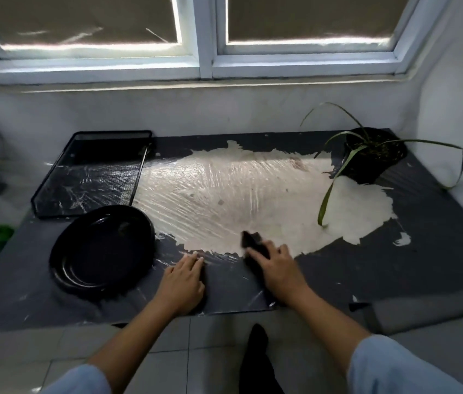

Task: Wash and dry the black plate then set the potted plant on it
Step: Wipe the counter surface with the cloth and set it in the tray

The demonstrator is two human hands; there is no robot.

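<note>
— So, where is the black plate [102, 250]?
— It lies on the tabletop [395, 265] at the front left, just before a black mesh tray [91, 172]. The potted plant [373, 155] stands far at the back right, well apart from it.
— And the hands?
— The left hand [183, 282] rests flat beside the plate, its fingers [193, 260] stretched and released. The right hand [277, 265] has its fingers bent over a dark, blurred thing [251, 241]; what it is, I cannot tell.
</note>
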